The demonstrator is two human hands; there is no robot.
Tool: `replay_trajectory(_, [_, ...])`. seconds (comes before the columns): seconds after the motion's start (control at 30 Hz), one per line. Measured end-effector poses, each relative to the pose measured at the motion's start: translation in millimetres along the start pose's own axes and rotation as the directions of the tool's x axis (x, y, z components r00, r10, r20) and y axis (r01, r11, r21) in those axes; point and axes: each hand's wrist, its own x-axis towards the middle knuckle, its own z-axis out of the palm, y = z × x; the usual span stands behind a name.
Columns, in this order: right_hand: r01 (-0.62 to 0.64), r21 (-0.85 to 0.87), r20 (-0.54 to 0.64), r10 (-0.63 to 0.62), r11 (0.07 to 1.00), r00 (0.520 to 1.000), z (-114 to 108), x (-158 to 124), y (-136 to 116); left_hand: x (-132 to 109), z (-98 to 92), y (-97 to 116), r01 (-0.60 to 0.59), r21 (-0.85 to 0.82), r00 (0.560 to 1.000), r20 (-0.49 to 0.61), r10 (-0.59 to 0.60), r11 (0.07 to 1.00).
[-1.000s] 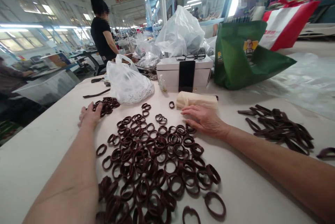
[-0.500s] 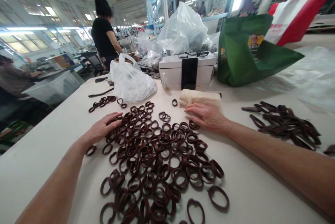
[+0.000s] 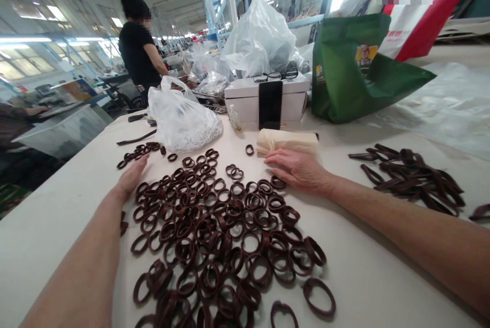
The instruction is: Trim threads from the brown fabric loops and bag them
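Observation:
A wide heap of dark brown strap loops (image 3: 250,241) is spread over the white table (image 3: 367,261). My left hand (image 3: 132,179) stands edge-on at the heap's left side, fingers stretched out and holding nothing. Its fingertips are close to a small cluster of brown loops (image 3: 140,151). On the other side my right hand (image 3: 300,170) rests palm down with its fingers extended, beside a rolled beige cloth (image 3: 287,141). A brown loop (image 3: 278,182) lies at its thumb side. Behind the left wrist another loop (image 3: 123,226) is partly hidden.
Uncut-looking brown strips (image 3: 417,177) lie in a pile at the right. A white plastic bag (image 3: 181,116), a phone (image 3: 270,104) leaning on a white box (image 3: 245,100), glasses (image 3: 281,75) and a green bag (image 3: 344,72) stand along the back. Another person (image 3: 140,49) stands beyond.
My left hand has moved left and slightly away from the heap's upper left part, toward the small cluster. My right hand stays by the cloth. The whole view has shifted slightly.

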Motion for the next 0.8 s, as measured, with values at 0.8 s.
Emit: replay_trajectory(0.8, [0.1, 0.154, -0.031, -0.097, 0.983, 0.995, -4.1, -0.4, -23.5, -37.8, 16.9, 67.9, -0.187, -0.134, 0.939, 0.269, 0.217, 0.973])
